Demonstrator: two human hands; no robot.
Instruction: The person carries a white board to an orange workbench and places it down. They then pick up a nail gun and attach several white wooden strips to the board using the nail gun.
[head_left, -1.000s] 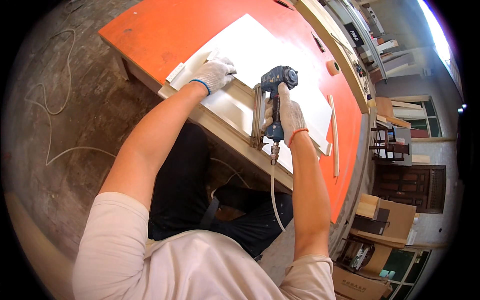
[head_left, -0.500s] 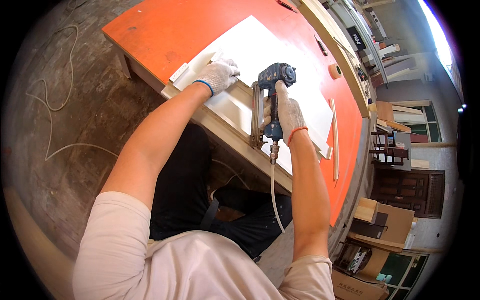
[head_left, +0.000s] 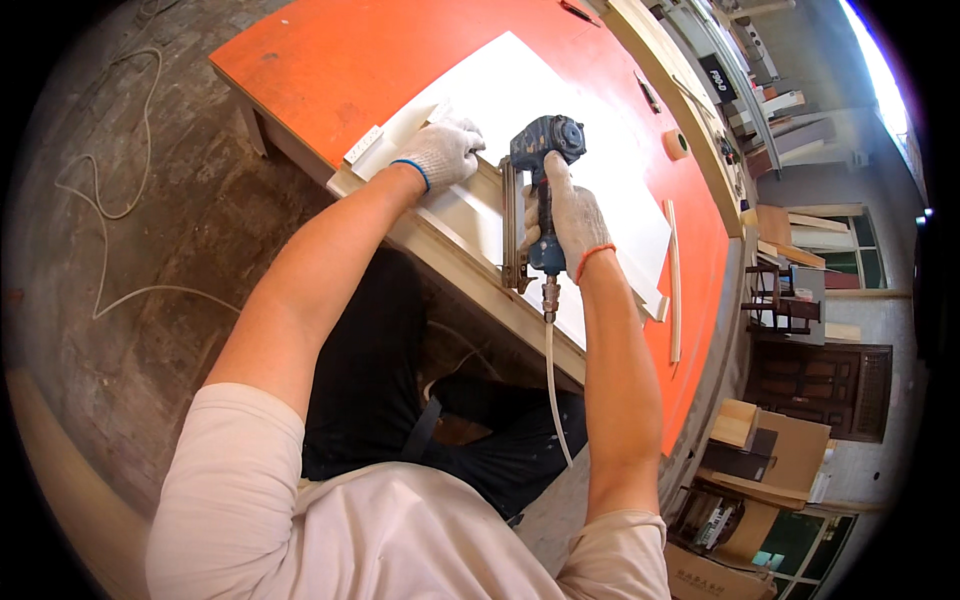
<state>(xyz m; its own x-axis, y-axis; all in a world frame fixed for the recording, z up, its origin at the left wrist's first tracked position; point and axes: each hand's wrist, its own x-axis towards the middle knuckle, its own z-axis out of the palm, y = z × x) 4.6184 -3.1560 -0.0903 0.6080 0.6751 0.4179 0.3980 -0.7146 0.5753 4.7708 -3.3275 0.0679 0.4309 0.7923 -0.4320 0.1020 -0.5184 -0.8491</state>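
Observation:
My right hand (head_left: 578, 215), in a white knit glove with an orange cuff, is wrapped round the handle of a dark blue air nail gun (head_left: 546, 140). A pale hose (head_left: 553, 385) hangs from the gun's metal fitting. The gun stands over a pale wooden strip (head_left: 487, 185) that lies along the near side of a large white panel (head_left: 510, 85). Farther left, my left hand (head_left: 443, 152), gloved with a blue cuff, is closed over the same strip, its fingertips partly hidden. A short white block (head_left: 363, 144) lies beside it at the panel's corner.
The panel rests on an orange-topped table (head_left: 300, 70). A thin wooden strip (head_left: 673, 290), a tape roll (head_left: 676, 145) and a small tool (head_left: 648, 92) lie to the right. More hose (head_left: 100, 210) curls over the floor at left. Boards (head_left: 775, 450) lean at the far right.
The nail gun and my right hand have shifted slightly left and up. My left hand stays on the strip, almost unmoved.

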